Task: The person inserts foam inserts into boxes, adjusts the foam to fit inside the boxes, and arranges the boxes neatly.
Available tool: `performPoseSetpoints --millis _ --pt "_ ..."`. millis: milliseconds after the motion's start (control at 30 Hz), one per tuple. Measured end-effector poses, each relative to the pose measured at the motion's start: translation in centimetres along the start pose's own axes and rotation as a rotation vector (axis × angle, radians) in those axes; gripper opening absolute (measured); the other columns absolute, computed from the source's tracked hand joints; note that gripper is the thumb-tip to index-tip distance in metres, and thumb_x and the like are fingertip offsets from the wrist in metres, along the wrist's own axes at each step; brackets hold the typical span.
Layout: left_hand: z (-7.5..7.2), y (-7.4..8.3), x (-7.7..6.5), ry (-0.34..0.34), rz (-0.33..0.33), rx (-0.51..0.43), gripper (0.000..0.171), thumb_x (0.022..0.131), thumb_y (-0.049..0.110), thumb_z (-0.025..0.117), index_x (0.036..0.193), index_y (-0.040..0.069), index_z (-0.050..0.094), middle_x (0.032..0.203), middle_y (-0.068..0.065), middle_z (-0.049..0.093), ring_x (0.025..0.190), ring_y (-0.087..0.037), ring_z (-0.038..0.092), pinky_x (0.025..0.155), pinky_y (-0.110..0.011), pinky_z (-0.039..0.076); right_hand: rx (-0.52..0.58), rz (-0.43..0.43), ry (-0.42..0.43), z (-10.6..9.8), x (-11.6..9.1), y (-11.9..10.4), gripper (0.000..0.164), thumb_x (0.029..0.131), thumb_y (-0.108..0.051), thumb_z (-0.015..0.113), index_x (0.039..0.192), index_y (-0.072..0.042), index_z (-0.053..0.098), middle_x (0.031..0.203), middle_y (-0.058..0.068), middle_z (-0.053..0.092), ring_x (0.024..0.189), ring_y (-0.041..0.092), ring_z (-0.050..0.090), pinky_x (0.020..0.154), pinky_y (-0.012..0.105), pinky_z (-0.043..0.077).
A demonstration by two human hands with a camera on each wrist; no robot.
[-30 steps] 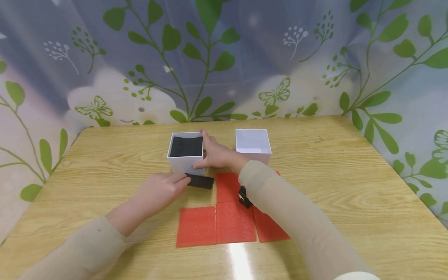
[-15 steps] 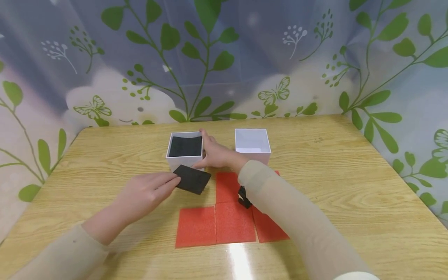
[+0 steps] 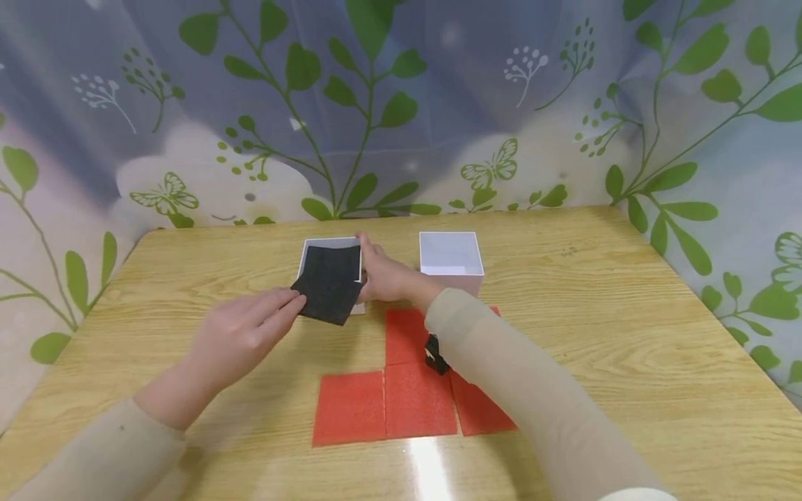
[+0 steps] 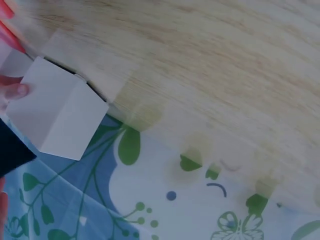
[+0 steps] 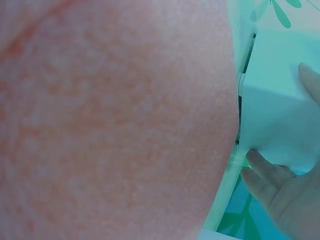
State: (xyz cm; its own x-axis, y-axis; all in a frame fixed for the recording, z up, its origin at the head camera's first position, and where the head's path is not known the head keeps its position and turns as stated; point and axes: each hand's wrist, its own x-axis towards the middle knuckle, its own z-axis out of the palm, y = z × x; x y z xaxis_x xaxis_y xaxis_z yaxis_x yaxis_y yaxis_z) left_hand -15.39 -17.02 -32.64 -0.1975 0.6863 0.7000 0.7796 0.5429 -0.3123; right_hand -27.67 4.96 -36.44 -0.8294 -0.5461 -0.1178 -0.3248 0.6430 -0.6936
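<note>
Here — left hand (image 3: 233,339) pinches black sheet (image 3: 328,295) near box (image 4: 60,107).

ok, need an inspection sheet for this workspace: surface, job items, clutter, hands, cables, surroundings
Surface: wood-grain table, glare at front.
Job items: held black square, overlapping left white box in head view; right white box; red squares laid flat.
Clutter: small black object by the right sleeve, unidentified.
Hands: left hand pinches the black square; right hand holds left white box's side.
Cables: nothing seen.
Surroundings: leaf-patterned backdrop.
</note>
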Motion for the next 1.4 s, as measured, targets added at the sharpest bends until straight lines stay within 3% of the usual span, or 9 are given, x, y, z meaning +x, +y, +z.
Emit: performPoseSetpoints --millis 67,167,233,300,567,1033,1400 --pt "0.4 -0.2 -0.2 -0.029 -0.028 0.013 0.035 0.101 0.008 0.036 0.100 -0.005 0.068 0.093 -0.017 0.067 0.075 -0.031 0.066 0.059 -0.044 0.054 0.025 0.012 -0.008 0.0 -0.2 0.0 0.117 0.072 -0.017 0.080 0.147 -0.016 -0.009 0.140 0.020 0.025 0.102 0.023 0.049 0.089 0.031 0.042" --pt "1.1 -0.5 -0.7 -0.106 -0.064 0.034 0.023 0.095 0.004 0.049 0.104 -0.005 0.068 0.096 -0.017 0.067 0.078 -0.031 0.066 0.063 -0.043 0.054 0.035 0.017 -0.009 0.1 -0.6 0.2 0.118 0.071 -0.021 0.081 0.147 -0.015 -0.009 0.143 0.018 0.022 0.109 0.022 0.045 0.094 0.032 0.040" --pt "1.5 -0.5 -0.9 -0.150 -0.085 0.046 0.021 0.087 0.000 0.059 0.106 -0.004 0.067 0.098 -0.016 0.067 0.080 -0.030 0.066 0.065 -0.042 0.054 0.044 0.021 -0.015 0.3 -0.7 0.4 0.118 0.071 -0.021 0.081 0.147 -0.015 -0.009 0.144 0.017 0.021 0.112 0.023 0.043 0.095 0.033 0.039" --pt "1.8 -0.6 -1.1 -0.176 -0.100 0.067 0.030 0.076 -0.003 0.069 0.106 -0.003 0.068 0.098 -0.015 0.067 0.081 -0.029 0.067 0.065 -0.041 0.055 0.047 0.022 -0.019 0.5 -0.7 0.5 0.119 0.071 -0.021 0.081 0.147 -0.014 -0.010 0.145 0.017 0.020 0.115 0.023 0.041 0.095 0.033 0.039" --pt "2.9 -0.6 -0.7 -0.231 -0.120 0.074 0.032 0.072 -0.007 0.073 0.103 -0.004 0.069 0.095 -0.015 0.068 0.079 -0.027 0.067 0.064 -0.039 0.055 0.076 0.043 -0.013 1.0 -0.9 0.5 0.119 0.069 -0.023 0.083 0.147 -0.018 -0.007 0.135 0.015 0.028 0.098 0.022 0.047 0.087 0.031 0.042" --pt "3.9 -2.1 0.5 -0.217 -0.139 0.083 0.024 0.073 -0.009 0.071 0.096 -0.002 0.071 0.087 -0.011 0.069 0.067 -0.023 0.067 0.043 -0.032 0.049 0.047 0.043 -0.003 -0.1 -0.3 -0.3 0.118 0.071 -0.029 0.082 0.147 -0.017 -0.008 0.138 0.014 0.025 0.112 0.021 0.041 0.099 0.035 0.036" --pt "4.1 -2.6 0.4 -0.252 -0.173 0.060 0.024 0.074 -0.003 0.074 0.098 -0.001 0.072 0.089 -0.011 0.070 0.074 -0.023 0.068 0.058 -0.036 0.055 0.044 0.052 -0.037 -0.2 -0.3 -0.7 0.119 0.073 -0.031 0.080 0.147 -0.017 -0.012 0.149 0.015 0.013 0.125 0.023 0.033 0.104 0.036 0.031"
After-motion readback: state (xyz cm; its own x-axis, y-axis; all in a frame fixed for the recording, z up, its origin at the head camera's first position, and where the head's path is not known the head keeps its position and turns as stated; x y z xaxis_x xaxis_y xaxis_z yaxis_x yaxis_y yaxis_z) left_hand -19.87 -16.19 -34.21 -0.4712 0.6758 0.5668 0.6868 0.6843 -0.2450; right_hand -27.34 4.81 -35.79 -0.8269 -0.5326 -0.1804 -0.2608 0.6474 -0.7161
